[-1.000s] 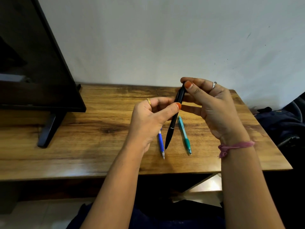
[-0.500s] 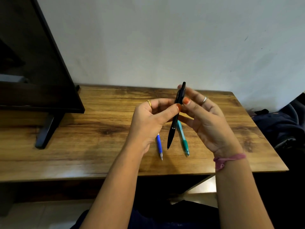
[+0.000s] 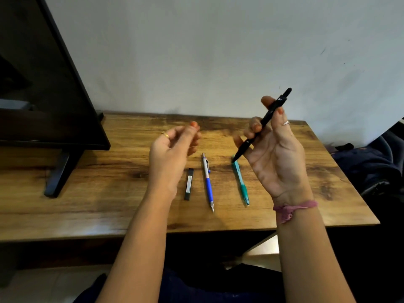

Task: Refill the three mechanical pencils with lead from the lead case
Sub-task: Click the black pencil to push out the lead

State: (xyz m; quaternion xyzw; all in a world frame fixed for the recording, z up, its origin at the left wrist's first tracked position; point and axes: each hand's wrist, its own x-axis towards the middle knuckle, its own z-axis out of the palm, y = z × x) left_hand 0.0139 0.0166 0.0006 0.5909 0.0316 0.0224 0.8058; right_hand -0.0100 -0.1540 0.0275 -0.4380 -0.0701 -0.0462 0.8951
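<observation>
**benchwatcher:** Black pencil [image 3: 263, 125] is up in my right hand [image 3: 276, 158], grip pinching the barrel between thumb and fingers, tip slanting down toward the bench [image 3: 91, 193], cap end up and away. My left hand [image 3: 172, 154] hovers just left of it with thumb and fingertips pressed together. Might be a lead or a cap in there, honestly can't tell, too small.

**leadhead:** Where's everything else? How far along are you?

**benchwatcher:** Going off the lead case [image 3: 188, 184], which is lying flat on the wood: blue pencil [image 3: 207, 182] lies just right of it, nearly parallel, tip toward me. Teal pencil [image 3: 240, 180] is further right again, its far end right under the black one's tip. Left hand floats above and left of the case, not touching it.

**leadhead:** So one of three?

**benchwatcher:** My guess is I'm mid-way on the black one at best. Nothing shows any pencil as refilled, and the case looks closed from here. Blue and teal look untouched, so I'd say most of the job is left.
</observation>
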